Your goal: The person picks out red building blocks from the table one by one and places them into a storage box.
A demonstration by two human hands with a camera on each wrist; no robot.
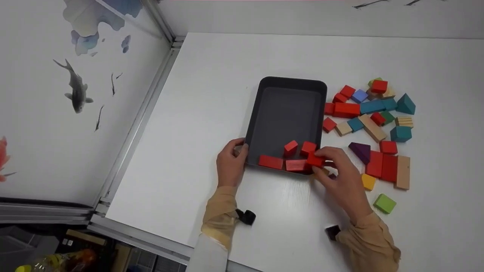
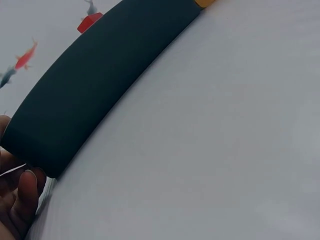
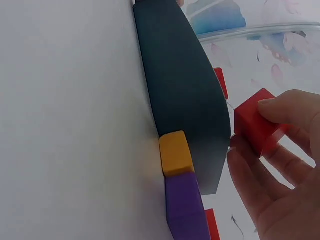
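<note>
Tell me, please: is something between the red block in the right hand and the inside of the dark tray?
Nothing visible blocks it. The right hand pinches the red block over the tray near corner, above other red blocks lying there; the floor behind is bare.

Loose coloured blocks (image 1: 372, 113) lie scattered on the white table (image 1: 211, 94) beside fish-painted wall (image 1: 75, 90).

red cube (image 1: 315, 160), above dark tray (image 1: 287, 84) corner

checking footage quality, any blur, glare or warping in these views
Head view: even light, soft shadows, slightly soft focus; faint sheen on the table. Left wrist view: the tray wall bows from lens distortion. Right wrist view: the red block is sharp, no glare.
</note>
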